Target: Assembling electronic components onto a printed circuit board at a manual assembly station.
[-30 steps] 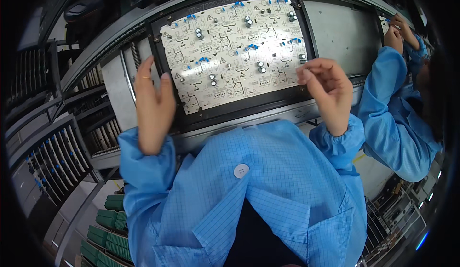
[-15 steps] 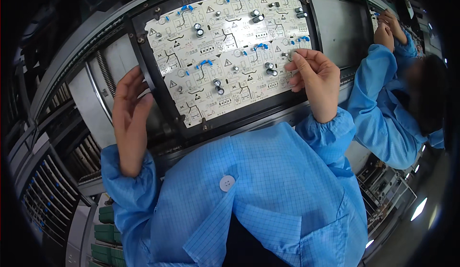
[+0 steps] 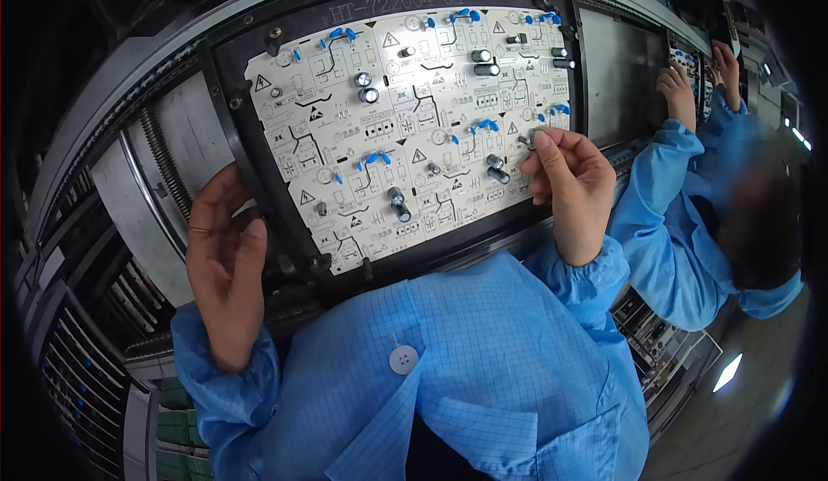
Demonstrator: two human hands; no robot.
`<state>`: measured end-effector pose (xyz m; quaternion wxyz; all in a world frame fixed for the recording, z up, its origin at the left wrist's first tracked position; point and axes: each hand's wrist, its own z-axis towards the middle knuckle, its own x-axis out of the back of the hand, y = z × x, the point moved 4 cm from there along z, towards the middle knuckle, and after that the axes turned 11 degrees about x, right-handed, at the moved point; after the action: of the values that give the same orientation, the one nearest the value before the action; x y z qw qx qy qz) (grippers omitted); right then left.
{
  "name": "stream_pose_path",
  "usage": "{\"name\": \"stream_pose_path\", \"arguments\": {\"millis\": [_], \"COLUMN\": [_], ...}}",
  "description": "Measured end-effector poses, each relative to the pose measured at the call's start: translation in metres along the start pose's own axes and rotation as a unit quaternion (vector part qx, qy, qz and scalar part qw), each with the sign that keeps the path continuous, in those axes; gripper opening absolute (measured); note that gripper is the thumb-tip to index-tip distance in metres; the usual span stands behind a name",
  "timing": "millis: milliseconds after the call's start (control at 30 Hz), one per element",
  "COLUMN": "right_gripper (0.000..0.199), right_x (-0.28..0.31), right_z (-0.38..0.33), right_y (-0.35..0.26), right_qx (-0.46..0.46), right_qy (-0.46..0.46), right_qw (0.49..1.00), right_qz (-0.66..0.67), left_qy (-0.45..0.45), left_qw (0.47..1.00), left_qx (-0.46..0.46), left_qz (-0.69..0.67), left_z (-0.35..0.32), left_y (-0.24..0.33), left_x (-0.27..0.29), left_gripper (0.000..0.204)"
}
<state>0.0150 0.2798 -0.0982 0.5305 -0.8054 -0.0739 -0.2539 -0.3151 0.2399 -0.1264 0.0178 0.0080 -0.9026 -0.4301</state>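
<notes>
A white circuit board panel (image 3: pixel 392 140) with printed markings sits in a black frame (image 3: pixel 285 213) before me. It carries several black-and-silver cylindrical capacitors (image 3: pixel 369 95) and blue disc-shaped parts (image 3: pixel 378 159). Over the panel's lower right, my right hand (image 3: pixel 573 183) pinches a small grey cylindrical capacitor between thumb and index finger, close to the board; the fingertips partly cover it. My left hand (image 3: pixel 226 265) is beside the frame's left edge, thumb apart from its loosely curved fingers, holding nothing. Some of its fingertips are hidden by the frame.
The frame rests on a metal conveyor rail (image 3: pixel 155 67). A coiled spring (image 3: pixel 166 157) and a metal rod lie at left. A slotted rack (image 3: pixel 73 377) and green stacked bins (image 3: pixel 177 429) stand lower left. A co-worker in a blue sleeve (image 3: pixel 655 196) works at right on another board.
The panel and both hands appear lower in the picture as the view shifts. My right hand stays at the panel's lower right, still pinching. The co-worker's hands have moved apart.
</notes>
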Motion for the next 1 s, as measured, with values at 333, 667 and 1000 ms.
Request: {"name": "stream_pose_path", "arguments": {"millis": [333,667,1000], "right_gripper": [0.021,0.019,0.019], "right_x": [-0.006,-0.012,-0.015], "right_z": [-0.001,-0.001,-0.003], "right_y": [-0.002,0.000,0.003], "right_qx": [-0.016,-0.014,0.004], "right_qy": [0.016,0.020,0.039], "right_qw": [1.000,0.999,0.999], "right_qz": [0.008,0.022,-0.002], "left_qy": [-0.006,-0.005,-0.006], "left_qw": [0.999,0.999,0.999], "left_qx": [0.031,0.045,0.049], "left_qz": [-0.006,-0.019,-0.008], "left_z": [0.004,0.003,0.004], "left_y": [-0.005,-0.007,-0.008], "left_x": [0.006,0.009,0.009], "left_gripper": [0.046,0.045,0.045]}}
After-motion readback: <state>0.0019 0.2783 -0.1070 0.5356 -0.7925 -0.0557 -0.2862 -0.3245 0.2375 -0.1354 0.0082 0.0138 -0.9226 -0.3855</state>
